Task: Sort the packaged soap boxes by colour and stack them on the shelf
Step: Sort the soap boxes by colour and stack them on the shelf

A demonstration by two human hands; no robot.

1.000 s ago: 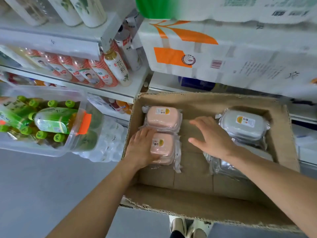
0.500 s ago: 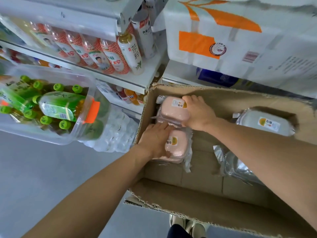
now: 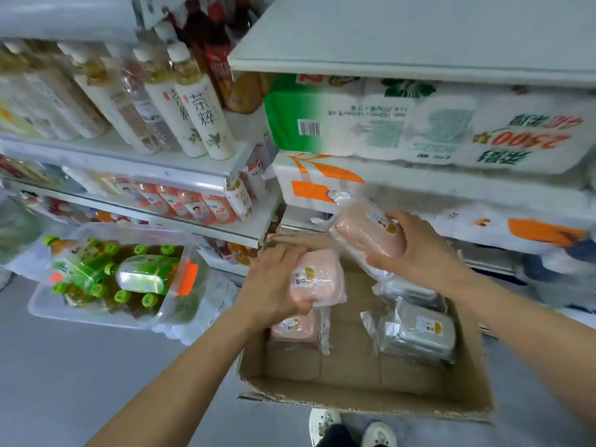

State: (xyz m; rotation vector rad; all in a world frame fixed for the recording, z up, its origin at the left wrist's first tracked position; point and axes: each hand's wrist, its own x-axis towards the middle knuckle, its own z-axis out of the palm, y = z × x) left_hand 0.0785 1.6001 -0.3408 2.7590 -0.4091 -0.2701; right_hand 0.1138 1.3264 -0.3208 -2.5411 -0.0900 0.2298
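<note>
Both pink boxes now lifted off carton floor: L hand grips one at 9 o'clock, R hand grips other at 1 o'clock. Pink sort underway; shelf placement pending.

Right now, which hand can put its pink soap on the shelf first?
Probably the right hand. Its pink soap box is already lifted above the cardboard box, nearer the shelf. The left hand holds its pink box lower, just over the carton.
</note>
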